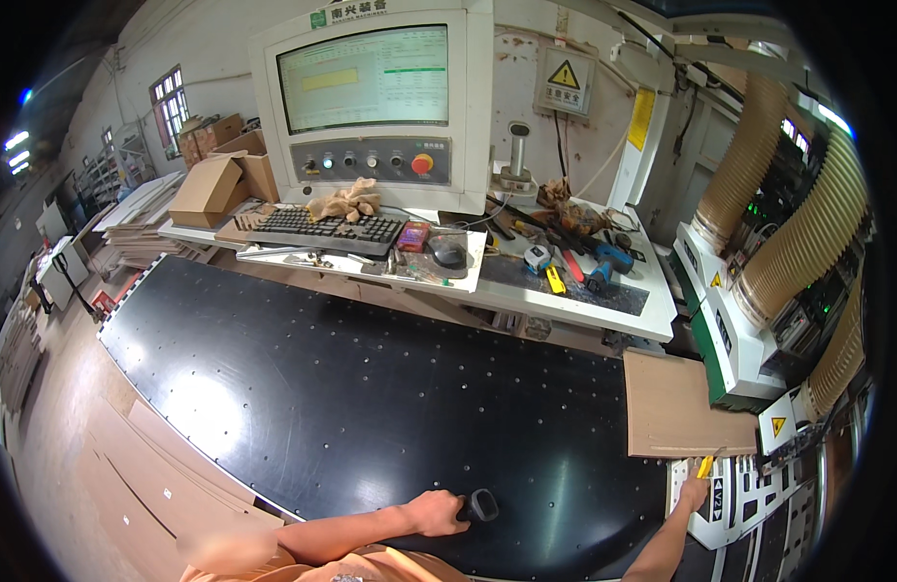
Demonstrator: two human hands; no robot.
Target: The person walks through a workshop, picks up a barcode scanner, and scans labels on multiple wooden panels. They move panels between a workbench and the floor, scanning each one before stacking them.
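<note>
Black table (pixel 371 388), dotted with small holes, fills the middle. Console (pixel 375 136) stands beyond its far edge, screen lit. Brown board (pixel 681 403) lies at the table's far right corner, seemingly extending past the right edge. Keyboard (pixel 317 231) is beyond the far edge, below the console screen. Left hand (pixel 434 512): over the table's near edge, fingers closed around the scanner. Right hand (pixel 696 488): just off the right edge, fingers curled around the yellow tool. Scanner (pixel 482 504): black; contact with table unclear. Yellow tool (pixel 705 467): upper end at the board's near edge; kind unclear.
</note>
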